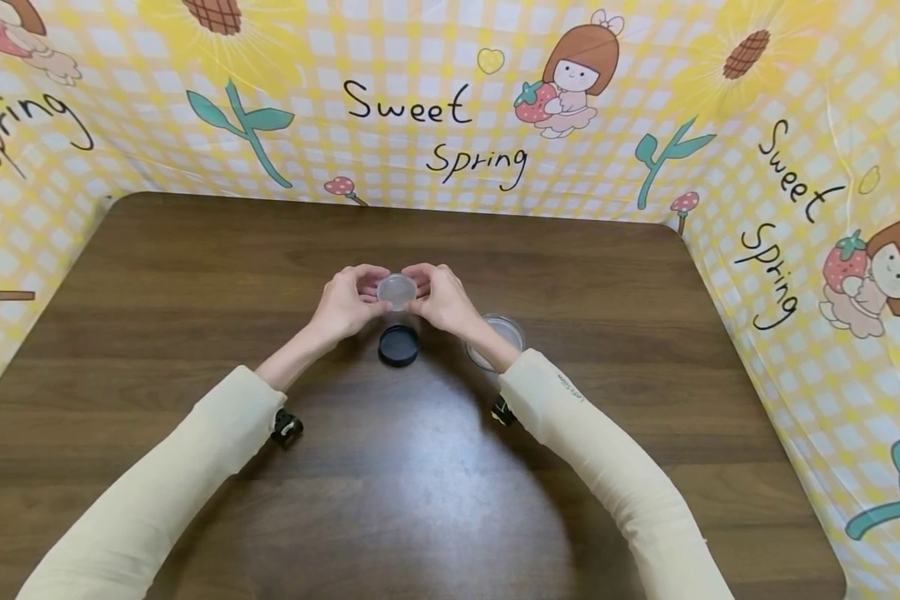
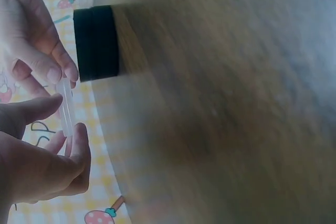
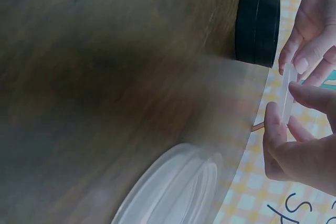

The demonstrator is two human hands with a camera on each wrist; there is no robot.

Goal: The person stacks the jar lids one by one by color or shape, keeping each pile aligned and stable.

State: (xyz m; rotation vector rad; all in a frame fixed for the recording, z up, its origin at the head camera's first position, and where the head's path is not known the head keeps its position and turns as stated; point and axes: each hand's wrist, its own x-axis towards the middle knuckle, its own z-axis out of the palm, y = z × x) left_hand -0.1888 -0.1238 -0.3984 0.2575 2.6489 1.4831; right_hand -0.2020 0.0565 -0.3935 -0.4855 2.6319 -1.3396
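Observation:
A small translucent round disc, like a shallow lid, (image 1: 397,292) is held up above the table between both hands. My left hand (image 1: 347,302) pinches its left edge between thumb and fingers. On the opposite edge, my right hand (image 1: 444,298) pinches it in the same way. Both wrist views show the disc (image 2: 66,107) (image 3: 286,93) edge-on, thin and flat. A short black round container (image 1: 398,346) stands on the table just nearer than the hands. Its side carries a seam in the right wrist view, and neither hand touches it.
A clear round dish (image 1: 521,333) lies under the right forearm, partly covered by it; its pale rim shows large in the right wrist view. Brown wooden tabletop (image 1: 195,250) surrounds everything. A yellow checked cloth (image 1: 420,50) with printed figures encloses the table's back and sides.

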